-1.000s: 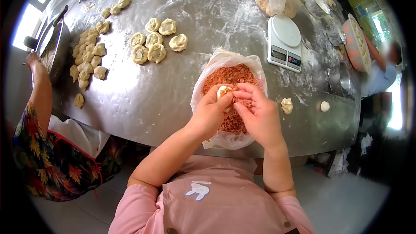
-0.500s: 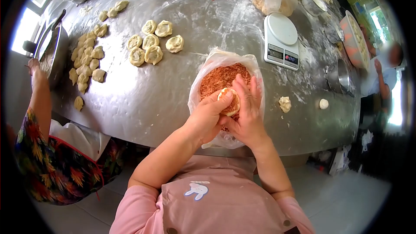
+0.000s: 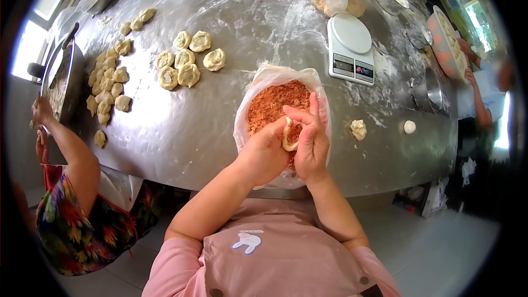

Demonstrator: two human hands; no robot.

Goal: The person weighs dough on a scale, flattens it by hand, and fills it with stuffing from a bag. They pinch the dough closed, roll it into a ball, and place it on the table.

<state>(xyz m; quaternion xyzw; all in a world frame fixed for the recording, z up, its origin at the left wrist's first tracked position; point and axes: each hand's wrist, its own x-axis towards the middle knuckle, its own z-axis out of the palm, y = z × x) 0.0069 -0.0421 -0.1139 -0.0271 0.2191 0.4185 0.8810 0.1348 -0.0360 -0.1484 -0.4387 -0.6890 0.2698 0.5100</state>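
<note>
Between my hands is a round of dough (image 3: 291, 135) with reddish-brown crumbly filling in it, its pale rim curled up. My left hand (image 3: 268, 153) is closed around its left side. At its right edge, my right hand (image 3: 311, 142) pinches the rim, with some fingers stretched upward. Both hands are over a clear plastic bag (image 3: 245, 111), opened wide and full of the same reddish filling (image 3: 278, 102). Part of the dough is hidden behind my fingers.
Several filled dough pieces (image 3: 188, 75) and plain dough lumps (image 3: 104, 85) lie to the left. A white digital scale (image 3: 352, 49), a dough lump (image 3: 358, 130) and a small dough ball (image 3: 410, 127) are on the right. A co-worker's arm (image 3: 71, 143) is beside a large pan (image 3: 69, 85).
The dough has tilted and its rim is drawn in more between my hands. My right fingers have folded toward it. The co-worker on the left has moved their arms.
</note>
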